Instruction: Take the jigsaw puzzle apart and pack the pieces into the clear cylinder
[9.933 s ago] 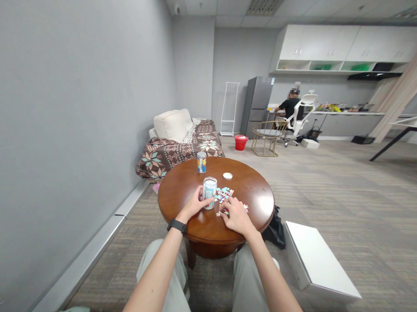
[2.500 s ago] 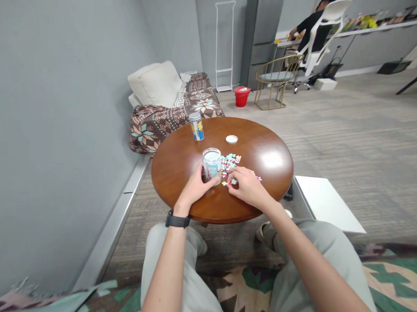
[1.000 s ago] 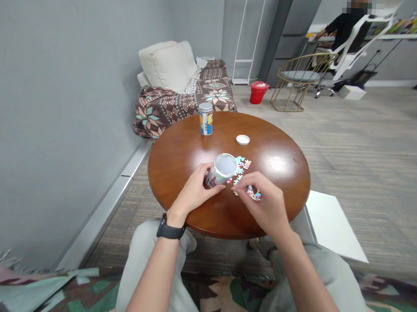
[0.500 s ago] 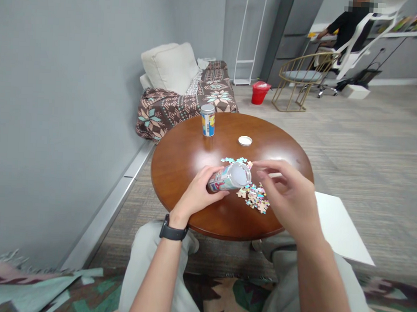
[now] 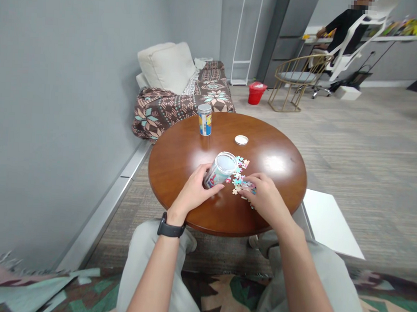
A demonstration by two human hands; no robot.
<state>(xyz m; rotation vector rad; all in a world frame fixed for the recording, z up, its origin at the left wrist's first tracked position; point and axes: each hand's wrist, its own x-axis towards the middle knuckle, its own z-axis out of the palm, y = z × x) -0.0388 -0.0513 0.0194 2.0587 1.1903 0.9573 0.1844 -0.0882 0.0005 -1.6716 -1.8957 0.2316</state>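
Note:
My left hand [image 5: 197, 191] is wrapped round a small clear jar [image 5: 221, 169], which leans with its open mouth tilted toward me. Just right of the jar, colourful puzzle pieces [image 5: 240, 172] lie scattered on the round wooden table [image 5: 280, 178]. My right hand [image 5: 264, 198] rests on the near part of that pile, fingers curled down over some pieces; whether it grips any is hidden. I wear a black watch [image 5: 170, 230] on my left wrist.
A closed blue and yellow can [image 5: 205, 120] and a white lid [image 5: 241, 139] stand farther back on the table. A white box [image 5: 330, 225] lies on the floor at right. Behind are a patterned sofa [image 5: 183, 99], a red bucket [image 5: 255, 93], a gold chair and a seated person.
Half a second ago the jar lay tipped almost flat and my right hand was raised beside its mouth. Now the jar is more upright and my right hand is down on the pieces.

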